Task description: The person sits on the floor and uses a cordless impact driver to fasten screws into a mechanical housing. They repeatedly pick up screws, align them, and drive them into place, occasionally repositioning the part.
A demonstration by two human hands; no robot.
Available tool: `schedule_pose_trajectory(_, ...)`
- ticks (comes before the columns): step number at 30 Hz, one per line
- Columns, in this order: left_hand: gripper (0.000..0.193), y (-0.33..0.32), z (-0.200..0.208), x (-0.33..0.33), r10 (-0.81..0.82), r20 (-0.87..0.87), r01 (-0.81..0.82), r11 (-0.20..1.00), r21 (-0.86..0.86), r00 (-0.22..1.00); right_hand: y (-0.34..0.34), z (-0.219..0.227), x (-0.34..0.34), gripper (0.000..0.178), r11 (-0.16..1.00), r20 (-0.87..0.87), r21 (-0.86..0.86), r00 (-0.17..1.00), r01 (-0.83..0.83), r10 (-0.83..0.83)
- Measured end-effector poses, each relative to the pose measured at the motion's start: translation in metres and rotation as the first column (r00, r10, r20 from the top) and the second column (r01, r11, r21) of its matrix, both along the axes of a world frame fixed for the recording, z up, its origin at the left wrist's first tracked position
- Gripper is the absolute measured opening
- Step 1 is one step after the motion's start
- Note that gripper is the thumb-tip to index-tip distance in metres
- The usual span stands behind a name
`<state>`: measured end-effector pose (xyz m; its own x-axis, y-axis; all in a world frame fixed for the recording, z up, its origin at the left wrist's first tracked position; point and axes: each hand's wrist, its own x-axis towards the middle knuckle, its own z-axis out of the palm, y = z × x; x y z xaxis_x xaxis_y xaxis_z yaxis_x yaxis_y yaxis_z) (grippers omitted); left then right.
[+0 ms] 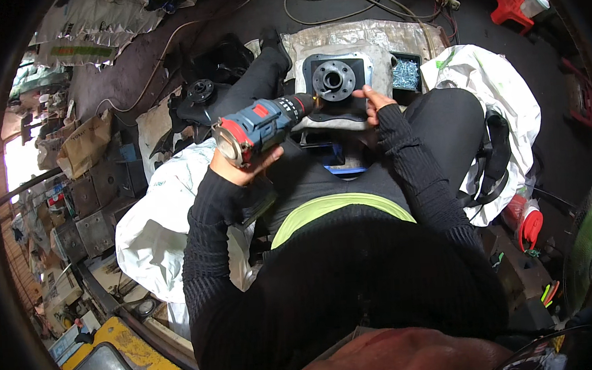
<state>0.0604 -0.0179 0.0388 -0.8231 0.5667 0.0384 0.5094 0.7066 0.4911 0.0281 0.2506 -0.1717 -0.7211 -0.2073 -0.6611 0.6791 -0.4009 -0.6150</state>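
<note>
My left fingers (267, 159) wrap the drill (258, 123), the flange (341, 87) just left of my bent right fingers (370, 95), pinching or not I can't tell, so I'd hold the chuck (298, 107) square.

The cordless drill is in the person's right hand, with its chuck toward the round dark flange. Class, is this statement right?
Not quite: the head view shows the cordless drill in the person's left hand. Its chuck is indeed toward the round dark flange.
</note>
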Motion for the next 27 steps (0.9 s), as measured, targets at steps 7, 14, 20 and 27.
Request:
schedule_pose_trajectory(7, 0.055, -0.005, -0.019, -0.044, 0.376, 0.412, -0.407, 0.913, -0.013, 0.83, -0.018, -0.009, -0.03, 0.051, 0.859, -0.004, 0.512, 1.0, 0.005, -0.003)
schedule_pose_trajectory(14, 0.064, 0.006, -0.033, -0.082, 0.407, 0.553, -0.42, 0.9, -0.111, 0.726, -0.026, -0.035, -0.036, 0.053, 0.854, -0.143, 0.518, 0.98, -0.046, 0.139)
schedule_pose_trajectory(20, 0.057, 0.013, -0.043, -0.095, 0.341, 0.564, -0.343, 0.933, -0.107, 0.752, -0.026, -0.034, -0.038, 0.051, 0.839, -0.092, 0.535, 0.98, -0.1, 0.175)
schedule_pose_trajectory(27, 0.049, 0.027, -0.037, -0.109, 0.207, 0.424, -0.149, 0.975, -0.165, 0.881, -0.023, -0.021, -0.04, 0.047, 0.832, -0.143, 0.549, 0.973, -0.076, 0.183)
